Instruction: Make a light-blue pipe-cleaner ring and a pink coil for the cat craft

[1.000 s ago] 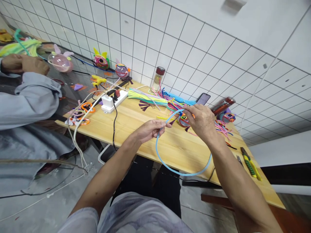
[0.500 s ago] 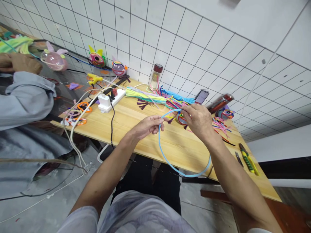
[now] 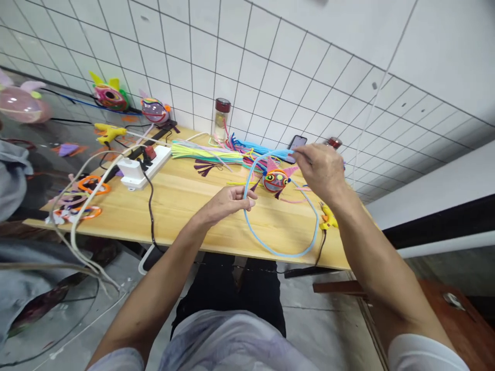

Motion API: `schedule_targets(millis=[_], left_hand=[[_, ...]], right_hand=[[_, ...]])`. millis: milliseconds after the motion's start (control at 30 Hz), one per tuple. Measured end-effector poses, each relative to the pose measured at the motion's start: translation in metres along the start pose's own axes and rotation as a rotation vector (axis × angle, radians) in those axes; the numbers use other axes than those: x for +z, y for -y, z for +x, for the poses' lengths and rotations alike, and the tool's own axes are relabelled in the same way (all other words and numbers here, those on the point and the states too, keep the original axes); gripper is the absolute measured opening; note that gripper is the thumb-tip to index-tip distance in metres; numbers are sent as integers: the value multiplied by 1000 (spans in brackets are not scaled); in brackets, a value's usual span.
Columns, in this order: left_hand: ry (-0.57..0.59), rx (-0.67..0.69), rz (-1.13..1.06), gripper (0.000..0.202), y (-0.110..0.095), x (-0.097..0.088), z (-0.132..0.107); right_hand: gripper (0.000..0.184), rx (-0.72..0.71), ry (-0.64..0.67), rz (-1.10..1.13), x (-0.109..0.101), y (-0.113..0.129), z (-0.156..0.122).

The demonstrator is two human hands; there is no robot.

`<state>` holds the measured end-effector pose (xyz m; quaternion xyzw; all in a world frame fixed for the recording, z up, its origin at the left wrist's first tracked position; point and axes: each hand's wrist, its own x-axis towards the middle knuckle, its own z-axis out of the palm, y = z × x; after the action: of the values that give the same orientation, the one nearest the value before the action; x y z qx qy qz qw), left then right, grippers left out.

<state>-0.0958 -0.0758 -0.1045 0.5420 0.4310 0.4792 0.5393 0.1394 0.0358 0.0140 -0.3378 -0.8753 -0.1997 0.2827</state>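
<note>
A fuzzy, light-blue chenille stem (image 3: 284, 255) bends in a wide, open loop over the near edge of the pale wooden worktop (image 3: 185, 206). Our left grip (image 3: 226, 202) pinches one side of the loop and our right grip (image 3: 320, 172) pinches its upper end. A round, bright ornament (image 3: 275, 179) lies just behind.

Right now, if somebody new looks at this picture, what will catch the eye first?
A blue loop stands out, pinched between the left hand and the right hand over the wooden table. Behind it lies a bright fish toy with a big eye, beside a pile of coloured pipe cleaners near the tiled wall.
</note>
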Motion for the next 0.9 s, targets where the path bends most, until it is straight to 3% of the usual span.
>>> schedule_targets(millis=[233,400,533,667,900], left_hand=[[-125,42,99,35,-1,10,14],[-162,70,198,34,13,2,16],[-172,65,238,39,22,-4,16],[-259,43,206,39,19,-11,12],[-293,-34,282,40,8,-28,-1]], right_hand=[[25,247,-258,57,-53,-42,17],[28,367,-274,55,-55,-70,-4],[24,492,-173,86,-40,-72,-32],[22,558,-53,171,-27,-66,-63],[27,528,339,266,6,-43,-116]])
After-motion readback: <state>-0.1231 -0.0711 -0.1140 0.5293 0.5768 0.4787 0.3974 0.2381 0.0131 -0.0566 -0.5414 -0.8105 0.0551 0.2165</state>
